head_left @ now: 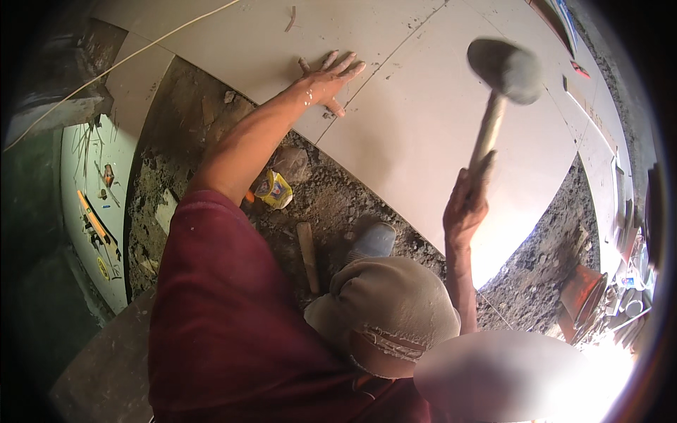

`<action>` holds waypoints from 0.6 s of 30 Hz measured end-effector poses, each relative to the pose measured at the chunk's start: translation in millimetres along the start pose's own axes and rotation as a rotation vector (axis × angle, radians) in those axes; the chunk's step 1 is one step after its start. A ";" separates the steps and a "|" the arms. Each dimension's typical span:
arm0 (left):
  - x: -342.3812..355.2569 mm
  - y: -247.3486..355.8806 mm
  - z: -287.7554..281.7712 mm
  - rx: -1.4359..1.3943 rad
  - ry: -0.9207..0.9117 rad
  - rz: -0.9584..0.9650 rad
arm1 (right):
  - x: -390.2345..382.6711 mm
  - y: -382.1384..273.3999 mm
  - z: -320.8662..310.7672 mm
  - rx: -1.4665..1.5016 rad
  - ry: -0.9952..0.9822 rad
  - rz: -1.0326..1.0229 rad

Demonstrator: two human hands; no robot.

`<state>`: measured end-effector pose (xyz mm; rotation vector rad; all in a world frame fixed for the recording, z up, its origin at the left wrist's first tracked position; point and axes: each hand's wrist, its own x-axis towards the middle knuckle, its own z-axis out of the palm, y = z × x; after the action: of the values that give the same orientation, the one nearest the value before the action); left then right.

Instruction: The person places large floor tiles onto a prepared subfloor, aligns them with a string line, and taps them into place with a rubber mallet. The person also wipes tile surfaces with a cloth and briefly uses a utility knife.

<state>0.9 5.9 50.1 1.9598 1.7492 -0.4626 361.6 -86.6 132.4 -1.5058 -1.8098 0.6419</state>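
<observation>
My left hand (326, 84) lies with its fingers spread on a pale floor tile (282, 56), close to the joint with the large tile (409, 148) on its right. My right hand (466, 204) is wrapped round the wooden handle of a mallet (503, 70). The mallet's thick dark-grey head is up at the far end of the handle and looks slightly blurred. It appears to be raised above the large tile, though its exact height is hard to judge.
Rough soil (324, 190) borders the tiles on my side. On it lie a yellow packet (275, 190) and a wooden stick (308, 257), near a grey-blue boot (374, 242). A thin cord (127, 62) crosses the upper left. A reddish bucket (582, 296) stands at right.
</observation>
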 end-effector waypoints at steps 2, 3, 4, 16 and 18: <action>-1.6 -0.4 0.6 0.017 0.006 -0.014 | -7.8 9.1 9.9 -0.044 -0.174 0.217; -2.8 -0.8 0.8 -0.011 -0.004 -0.001 | -11.7 16.5 14.2 -0.062 -0.211 0.151; -4.3 -2.2 -0.2 -0.047 0.033 0.047 | -13.1 25.9 17.0 -0.122 -0.228 0.187; 94.8 86.9 -61.7 -0.027 0.158 0.073 | 64.9 12.0 -29.0 0.194 -0.109 0.286; 130.2 105.1 -70.1 -0.060 0.149 0.096 | 84.0 7.9 -42.8 0.161 -0.026 0.231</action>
<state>117.8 144.7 50.8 2.0707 1.7264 -0.2346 391.6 -5.2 170.2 -1.6147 -1.5743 0.8998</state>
